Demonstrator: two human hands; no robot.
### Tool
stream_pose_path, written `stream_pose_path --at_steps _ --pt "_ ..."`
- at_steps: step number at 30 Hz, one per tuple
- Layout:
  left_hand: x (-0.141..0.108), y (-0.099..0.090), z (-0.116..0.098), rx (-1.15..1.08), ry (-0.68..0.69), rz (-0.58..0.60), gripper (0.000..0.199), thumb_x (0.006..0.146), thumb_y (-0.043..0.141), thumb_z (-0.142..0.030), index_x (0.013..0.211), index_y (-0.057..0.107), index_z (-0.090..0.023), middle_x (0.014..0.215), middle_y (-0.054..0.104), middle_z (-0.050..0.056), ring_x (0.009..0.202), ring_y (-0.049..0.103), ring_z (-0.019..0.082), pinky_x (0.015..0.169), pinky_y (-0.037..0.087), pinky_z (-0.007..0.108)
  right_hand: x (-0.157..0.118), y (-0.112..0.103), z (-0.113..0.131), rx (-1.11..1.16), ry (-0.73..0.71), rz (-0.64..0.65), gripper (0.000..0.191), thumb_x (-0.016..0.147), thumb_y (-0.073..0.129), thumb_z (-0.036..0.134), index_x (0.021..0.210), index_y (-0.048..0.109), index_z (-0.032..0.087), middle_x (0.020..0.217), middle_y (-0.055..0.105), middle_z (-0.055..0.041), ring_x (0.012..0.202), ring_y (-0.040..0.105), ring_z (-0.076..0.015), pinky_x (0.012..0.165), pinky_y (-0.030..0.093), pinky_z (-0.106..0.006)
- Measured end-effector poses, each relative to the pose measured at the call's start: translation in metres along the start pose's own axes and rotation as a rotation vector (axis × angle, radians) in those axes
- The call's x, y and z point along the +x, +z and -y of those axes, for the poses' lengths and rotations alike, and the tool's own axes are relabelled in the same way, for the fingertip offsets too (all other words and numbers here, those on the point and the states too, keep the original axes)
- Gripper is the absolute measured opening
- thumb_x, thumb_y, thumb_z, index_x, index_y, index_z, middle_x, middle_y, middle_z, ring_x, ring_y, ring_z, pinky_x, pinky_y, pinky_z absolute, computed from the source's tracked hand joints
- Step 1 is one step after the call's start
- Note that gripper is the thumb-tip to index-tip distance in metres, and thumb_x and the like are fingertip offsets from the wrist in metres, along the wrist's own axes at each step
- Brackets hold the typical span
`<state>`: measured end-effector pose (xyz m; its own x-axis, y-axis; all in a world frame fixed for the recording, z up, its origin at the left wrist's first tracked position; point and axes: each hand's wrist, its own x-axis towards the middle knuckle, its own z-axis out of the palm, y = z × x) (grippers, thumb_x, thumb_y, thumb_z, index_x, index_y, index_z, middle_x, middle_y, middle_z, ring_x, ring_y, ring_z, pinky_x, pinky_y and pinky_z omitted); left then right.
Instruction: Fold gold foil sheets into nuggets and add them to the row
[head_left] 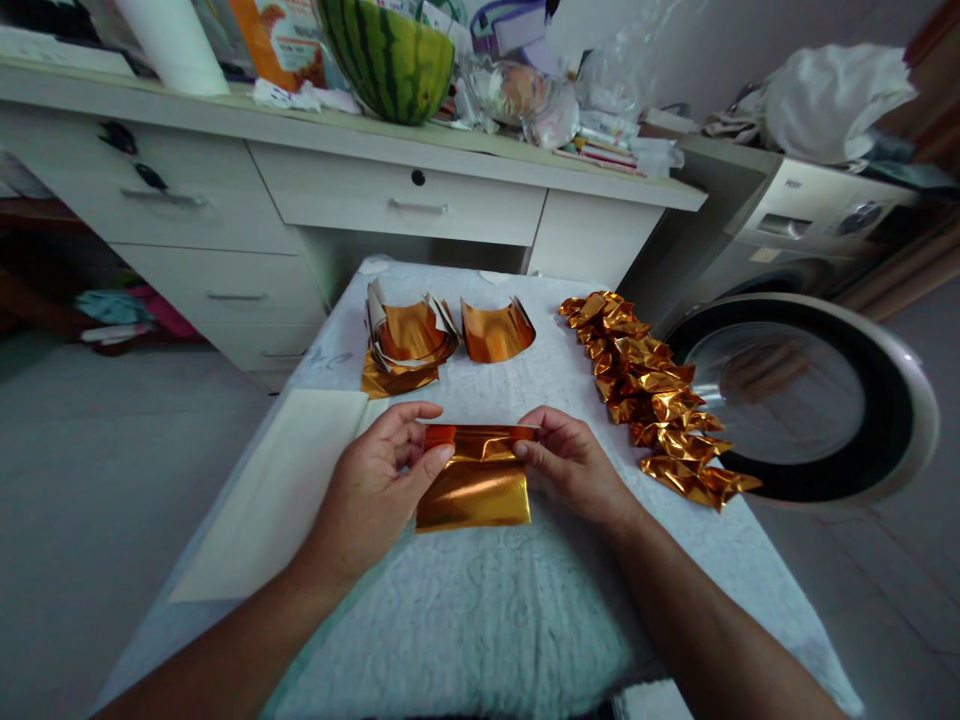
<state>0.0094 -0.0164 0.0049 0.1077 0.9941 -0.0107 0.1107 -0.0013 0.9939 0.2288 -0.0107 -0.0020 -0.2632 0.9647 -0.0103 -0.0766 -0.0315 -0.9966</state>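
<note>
Left hand (375, 483) and right hand (576, 468), thumbs closed against fingers, pinch opposite ends of a partly folded gold sheet (474, 495) mid-scene over a cloth-covered surface (465, 620), folded gold pieces (645, 385) lined along its right.

Table (457, 620): foil sheet (474, 495) over centre, between left hand (381, 480) and right hand (576, 468). Farther back, left of centre: sheet stack (409, 335); just right of it, single sheet (495, 335). Right side: foil pieces (649, 383) in a row, far to near. Left side: paper (277, 490). Behind table: desk (337, 205), with roll (176, 45) at left, watermelon (386, 65) right of it. Far right, beyond table: washing machine (795, 205).
</note>
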Motion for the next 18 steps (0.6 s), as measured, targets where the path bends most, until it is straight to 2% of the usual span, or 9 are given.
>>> stream_pose_path --at_steps 6,9,11,14,16,18 --pt "0.0 0.001 0.002 -0.104 -0.026 0.035 0.037 0.083 0.066 -0.033 0.115 0.051 -0.02 0.089 0.067 0.002 0.078 0.068 0.017 0.068 0.054 0.029 0.001 0.003 0.0 0.142 0.046 0.053 0.029 0.077 0.076 0.041 0.081 0.057 0.019 0.077 0.062 0.0008 0.067 0.055 -0.0113 0.062 0.041 -0.024" --pt "0.002 0.002 0.007 -0.017 0.003 0.02 0.037 0.086 0.062 -0.033 0.118 0.049 -0.021 0.086 0.063 0.0 0.076 0.065 0.017 0.068 0.054 0.03 0.001 0.005 -0.001 0.175 0.082 0.051 0.031 0.076 0.077 0.042 0.081 0.057 0.019 0.076 0.063 0.0006 0.063 0.054 -0.0108 0.058 0.04 -0.023" --pt "0.003 0.002 0.01 0.148 0.107 -0.115 0.042 0.085 0.062 -0.03 0.122 0.047 -0.022 0.093 0.059 0.001 0.084 0.062 0.017 0.077 0.053 0.034 0.002 0.006 -0.003 0.191 0.091 0.023 0.032 0.074 0.078 0.042 0.079 0.056 0.019 0.075 0.064 0.0005 0.061 0.053 -0.0106 0.055 0.039 -0.022" --pt "0.001 0.003 0.01 0.429 0.336 -0.344 0.045 0.082 0.065 -0.026 0.122 0.045 -0.021 0.108 0.054 0.005 0.103 0.056 0.021 0.093 0.047 0.041 0.003 0.007 -0.006 0.212 0.083 -0.047 0.034 0.073 0.079 0.042 0.078 0.055 0.019 0.073 0.063 0.0011 0.061 0.054 -0.0111 0.055 0.04 -0.022" --pt "-0.003 0.004 0.008 0.577 0.482 -0.309 0.031 0.085 0.061 -0.022 0.114 0.049 -0.021 0.108 0.055 0.006 0.105 0.054 0.022 0.094 0.046 0.042 0.004 0.007 -0.009 0.207 0.091 -0.091 0.033 0.073 0.079 0.042 0.078 0.055 0.019 0.071 0.062 0.0022 0.059 0.053 -0.0103 0.054 0.039 -0.021" --pt "-0.007 0.007 0.006 0.678 0.59 -0.144 0.016 0.089 0.055 -0.018 0.104 0.054 -0.021 0.102 0.058 0.005 0.101 0.055 0.021 0.09 0.047 0.04 0.004 0.009 -0.01 0.191 0.096 -0.116 0.033 0.073 0.078 0.041 0.077 0.054 0.019 0.07 0.06 0.0029 0.056 0.051 -0.009 0.052 0.037 -0.02"
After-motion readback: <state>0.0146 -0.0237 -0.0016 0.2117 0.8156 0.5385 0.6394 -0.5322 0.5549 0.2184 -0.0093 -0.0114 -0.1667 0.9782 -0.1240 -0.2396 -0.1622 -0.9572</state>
